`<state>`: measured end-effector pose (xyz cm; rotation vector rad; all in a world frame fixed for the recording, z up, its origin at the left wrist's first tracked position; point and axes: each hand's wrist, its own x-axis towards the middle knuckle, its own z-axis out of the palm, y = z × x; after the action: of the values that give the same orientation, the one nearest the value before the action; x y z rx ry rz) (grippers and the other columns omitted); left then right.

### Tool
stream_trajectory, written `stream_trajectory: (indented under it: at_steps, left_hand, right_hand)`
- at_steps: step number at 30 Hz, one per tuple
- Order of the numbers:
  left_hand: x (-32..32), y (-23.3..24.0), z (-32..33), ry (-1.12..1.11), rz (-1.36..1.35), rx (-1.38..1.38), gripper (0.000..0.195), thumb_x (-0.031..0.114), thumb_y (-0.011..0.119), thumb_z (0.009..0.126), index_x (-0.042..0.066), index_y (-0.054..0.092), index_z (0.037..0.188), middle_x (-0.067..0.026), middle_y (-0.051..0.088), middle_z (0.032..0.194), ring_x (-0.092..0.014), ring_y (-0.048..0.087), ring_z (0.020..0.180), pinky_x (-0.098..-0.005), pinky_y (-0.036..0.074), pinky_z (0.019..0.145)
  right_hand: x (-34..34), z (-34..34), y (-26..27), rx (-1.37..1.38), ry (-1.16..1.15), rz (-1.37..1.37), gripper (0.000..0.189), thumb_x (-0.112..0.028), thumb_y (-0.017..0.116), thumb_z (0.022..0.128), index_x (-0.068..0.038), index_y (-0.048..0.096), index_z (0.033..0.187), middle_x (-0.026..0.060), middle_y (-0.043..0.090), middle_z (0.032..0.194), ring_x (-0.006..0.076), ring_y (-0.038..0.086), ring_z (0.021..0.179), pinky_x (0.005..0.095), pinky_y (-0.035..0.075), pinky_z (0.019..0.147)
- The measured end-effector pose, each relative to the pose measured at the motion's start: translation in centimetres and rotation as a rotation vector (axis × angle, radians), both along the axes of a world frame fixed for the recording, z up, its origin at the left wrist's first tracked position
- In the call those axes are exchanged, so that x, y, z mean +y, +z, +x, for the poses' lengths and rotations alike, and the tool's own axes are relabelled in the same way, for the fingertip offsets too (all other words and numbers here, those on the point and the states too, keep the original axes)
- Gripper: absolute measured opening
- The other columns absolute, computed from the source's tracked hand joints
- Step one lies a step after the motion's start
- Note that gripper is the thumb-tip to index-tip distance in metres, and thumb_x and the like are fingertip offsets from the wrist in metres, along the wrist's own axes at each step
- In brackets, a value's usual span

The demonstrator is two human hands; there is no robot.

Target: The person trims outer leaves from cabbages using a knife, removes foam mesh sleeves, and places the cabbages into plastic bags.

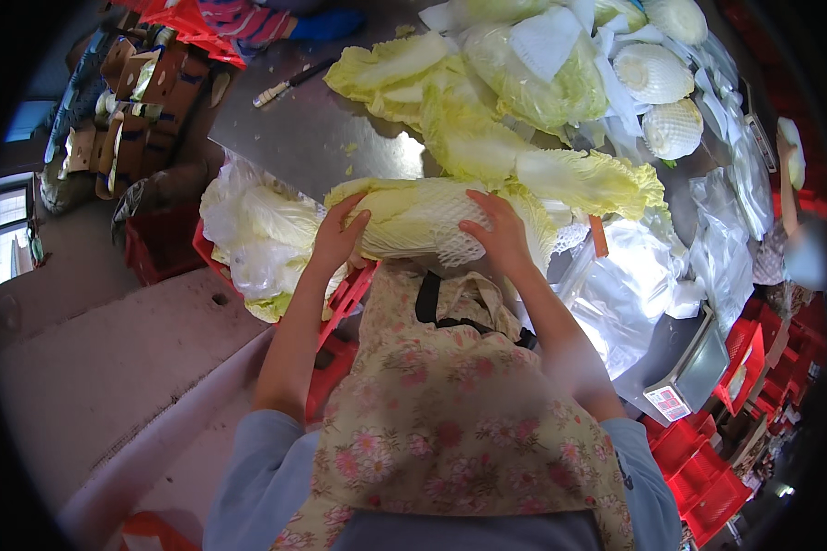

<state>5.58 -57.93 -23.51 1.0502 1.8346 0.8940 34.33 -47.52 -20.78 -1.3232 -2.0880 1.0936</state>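
A pale napa cabbage lies sideways before me at the table edge, held between both hands. White foam mesh netting covers its right part; the left part is bare. My left hand grips the bare left end, thumb towards me. My right hand is closed around the netted right end, fingers on the mesh. Loose yellow-green cabbage leaves lie just beyond the cabbage, some touching it. My palms and the cabbage's underside are hidden.
A knife lies on the metal table. Cabbage leaves and plastic fill a red crate at left. Netted cabbages sit at back right. Clear plastic bags and a scale are right. Another person's blue-gloved hand is at the top.
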Motion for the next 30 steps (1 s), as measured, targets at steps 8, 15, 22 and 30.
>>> stream_trajectory:
  at_steps: [8, 15, 22, 30]
  left_hand:
    - [0.1, 1.4, 0.3, -0.222, 0.02, 0.325, 0.066, 0.029, 0.073, 0.075, 0.001, 0.047, 0.127, -0.0182, 0.05, 0.126, -0.031, 0.048, 0.116, -0.0364, 0.037, 0.098]
    - [2.3, 1.5, -1.4, -0.245, -0.09, 0.014, 0.06, 0.033, 0.071, 0.077, 0.0, 0.05, 0.123, -0.0171, 0.057, 0.115, -0.028, 0.055, 0.108, -0.0334, 0.041, 0.093]
    - [10.2, 5.5, 2.4, -0.872, -0.246, 0.244, 0.063, 0.043, 0.074, 0.069, 0.006, 0.059, 0.118, -0.014, 0.062, 0.108, -0.028, 0.059, 0.098, -0.0351, 0.045, 0.085]
    - [5.6, 3.4, 0.3, -0.622, -0.532, 0.277, 0.062, 0.042, 0.073, 0.072, 0.005, 0.057, 0.12, -0.0111, 0.063, 0.11, -0.02, 0.059, 0.097, -0.031, 0.045, 0.086]
  right_hand:
    - [4.7, 7.7, -6.8, 0.171, -0.472, -0.179, 0.015, -0.005, 0.068, 0.076, -0.004, 0.066, 0.091, 0.0, 0.061, 0.074, 0.0062, 0.051, 0.062, 0.0206, 0.043, 0.058]
    - [2.6, 6.6, -4.0, -0.325, -0.417, 0.179, 0.027, -0.004, 0.059, 0.074, -0.009, 0.066, 0.099, 0.0128, 0.064, 0.091, 0.0245, 0.061, 0.083, 0.0344, 0.048, 0.075]
    - [2.3, -2.0, 1.2, -0.161, 0.223, 0.171, 0.048, -0.029, 0.064, 0.074, -0.003, 0.058, 0.114, 0.0188, 0.058, 0.113, 0.033, 0.053, 0.107, 0.0401, 0.042, 0.093]
    - [3.7, -1.2, 0.7, -0.283, 0.372, -0.218, 0.086, -0.063, 0.071, 0.057, -0.003, 0.056, 0.117, 0.0185, 0.06, 0.108, 0.0323, 0.054, 0.106, 0.0386, 0.042, 0.093]
